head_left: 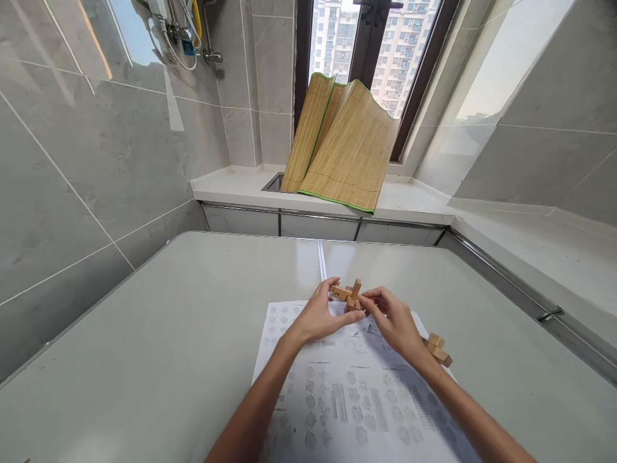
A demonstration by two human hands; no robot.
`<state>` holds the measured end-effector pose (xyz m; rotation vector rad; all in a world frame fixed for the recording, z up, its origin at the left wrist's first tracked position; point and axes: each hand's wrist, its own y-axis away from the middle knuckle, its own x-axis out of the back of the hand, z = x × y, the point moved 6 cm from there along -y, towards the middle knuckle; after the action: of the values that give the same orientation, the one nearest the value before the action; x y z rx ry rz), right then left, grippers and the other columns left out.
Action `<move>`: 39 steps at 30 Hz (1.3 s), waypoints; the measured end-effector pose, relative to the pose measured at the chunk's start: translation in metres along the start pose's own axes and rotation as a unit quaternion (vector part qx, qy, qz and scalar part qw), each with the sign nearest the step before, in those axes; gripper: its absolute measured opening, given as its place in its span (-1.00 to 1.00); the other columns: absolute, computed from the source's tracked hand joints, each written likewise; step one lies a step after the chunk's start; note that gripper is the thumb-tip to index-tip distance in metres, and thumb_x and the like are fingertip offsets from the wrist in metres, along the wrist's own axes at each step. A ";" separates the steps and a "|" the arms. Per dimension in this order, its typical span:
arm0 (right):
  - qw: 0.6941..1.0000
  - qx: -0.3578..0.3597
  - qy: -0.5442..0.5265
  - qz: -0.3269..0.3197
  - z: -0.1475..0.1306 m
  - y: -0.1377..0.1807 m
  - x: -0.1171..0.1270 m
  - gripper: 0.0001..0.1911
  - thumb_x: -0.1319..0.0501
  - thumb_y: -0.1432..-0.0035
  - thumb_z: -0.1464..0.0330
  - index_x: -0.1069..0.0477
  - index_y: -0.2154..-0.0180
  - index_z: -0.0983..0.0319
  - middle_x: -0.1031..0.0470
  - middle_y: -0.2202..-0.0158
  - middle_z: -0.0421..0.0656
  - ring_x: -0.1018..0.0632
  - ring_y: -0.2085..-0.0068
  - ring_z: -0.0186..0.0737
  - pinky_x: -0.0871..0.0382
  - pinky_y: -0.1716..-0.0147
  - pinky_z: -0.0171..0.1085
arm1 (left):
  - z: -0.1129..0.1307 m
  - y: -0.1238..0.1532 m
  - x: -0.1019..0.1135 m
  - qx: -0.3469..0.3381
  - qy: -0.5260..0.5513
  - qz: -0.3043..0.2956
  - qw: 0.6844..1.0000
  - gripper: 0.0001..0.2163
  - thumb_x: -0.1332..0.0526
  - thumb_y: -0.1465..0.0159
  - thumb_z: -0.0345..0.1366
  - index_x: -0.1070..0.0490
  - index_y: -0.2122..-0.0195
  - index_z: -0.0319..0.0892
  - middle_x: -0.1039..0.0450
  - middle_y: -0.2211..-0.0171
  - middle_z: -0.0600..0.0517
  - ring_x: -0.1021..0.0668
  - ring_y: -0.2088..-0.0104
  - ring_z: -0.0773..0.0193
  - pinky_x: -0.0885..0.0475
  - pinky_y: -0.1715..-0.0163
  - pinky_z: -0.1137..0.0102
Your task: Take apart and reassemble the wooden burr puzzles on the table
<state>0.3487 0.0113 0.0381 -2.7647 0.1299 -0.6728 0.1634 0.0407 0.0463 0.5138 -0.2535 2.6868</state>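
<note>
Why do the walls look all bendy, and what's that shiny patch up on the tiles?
Head view: the wide lens bows the tile lines and the table edges; daylight from the window glares on the glossy left wall; both hands and the wooden puzzle look sharp.

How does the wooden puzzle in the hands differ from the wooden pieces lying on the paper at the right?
The wooden puzzle is held above the printed sheet by the left hand and right hand; the loose wooden pieces rest on the sheet's right edge, untouched. The puzzle forms a cross with one bar upright; the loose pieces lie low, partly hidden behind the right wrist. Both are light brown wood blocks.
</note>
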 end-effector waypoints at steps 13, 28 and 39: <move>0.990 -0.022 -0.104 -0.089 0.018 0.001 -0.060 -0.66 -0.20 -0.37 0.04 -0.49 0.09 0.16 -0.66 0.07 -0.01 -0.67 0.05 0.00 -0.52 0.03 -0.09 | -0.037 0.002 0.032 -0.020 -0.060 -0.033 0.997 -0.18 -0.57 0.05 -0.10 -0.36 -0.25 -0.04 -0.51 -0.12 -0.08 -0.55 -0.10 -0.02 -0.46 -0.10 0.19; 0.993 0.064 0.039 -0.094 0.007 0.007 -0.054 -0.76 -0.05 -0.48 0.23 -0.48 0.08 0.09 -0.63 0.16 -0.09 -0.60 0.17 -0.06 -0.43 0.17 -0.19 | -0.035 0.004 0.022 -0.047 -0.041 -0.039 0.997 -0.23 -0.57 0.02 -0.14 -0.35 -0.21 -0.06 -0.48 -0.06 -0.06 -0.55 0.00 0.07 -0.51 -0.02 0.23; 0.993 0.099 0.051 -0.028 0.002 0.007 -0.044 -0.81 -0.09 -0.48 0.28 -0.48 0.09 0.10 -0.62 0.20 -0.11 -0.61 0.24 -0.08 -0.47 0.25 -0.16 | -0.019 0.004 0.019 -0.084 -0.030 -0.040 0.995 -0.28 -0.57 0.03 -0.19 -0.37 -0.16 -0.02 -0.45 -0.10 -0.02 -0.53 -0.09 0.02 -0.42 -0.17 0.16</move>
<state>0.3104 0.0122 0.0148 -2.5528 0.0063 -0.7972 0.1392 0.0480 0.0358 0.5420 -0.4608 2.5461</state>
